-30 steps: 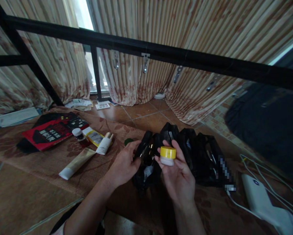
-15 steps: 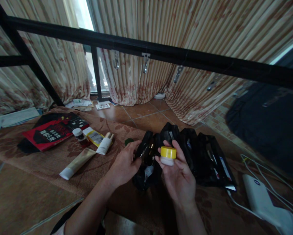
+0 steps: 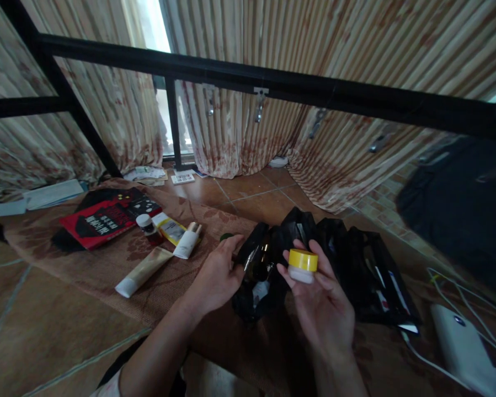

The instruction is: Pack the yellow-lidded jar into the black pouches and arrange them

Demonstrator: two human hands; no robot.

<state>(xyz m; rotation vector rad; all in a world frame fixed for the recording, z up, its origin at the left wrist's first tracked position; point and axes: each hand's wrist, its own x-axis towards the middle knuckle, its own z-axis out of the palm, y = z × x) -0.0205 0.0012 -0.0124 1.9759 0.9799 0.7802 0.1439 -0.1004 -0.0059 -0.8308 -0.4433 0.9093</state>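
Note:
In the head view, my right hand point(image 3: 324, 303) holds a small jar point(image 3: 302, 266) with a yellow lid and a pale base, kept upright between thumb and fingers. My left hand point(image 3: 217, 275) grips the near left edge of a black bag point(image 3: 251, 314), its fingertips partly hidden behind the fabric. Inside the bag's opening lies a dark, shiny bottle-like item point(image 3: 261, 263). A green round thing point(image 3: 226, 236) shows just behind my left fingers, mostly covered. The jar is above the bag, apart from it.
Left on the brown cloth point(image 3: 107, 275) lie a cream tube point(image 3: 144, 271), a white bottle point(image 3: 187, 242), a yellow tube point(image 3: 169, 227), a dark jar with white cap point(image 3: 149, 229) and a red-black packet point(image 3: 101, 221). More black pouches point(image 3: 372, 270), a power bank point(image 3: 463, 339) and cables lie right. A black rail point(image 3: 251, 74) crosses behind.
The view has shifted, so everything sits farther right in the picture. My right hand has moved slightly away from my left with the jar; both hands keep their grips.

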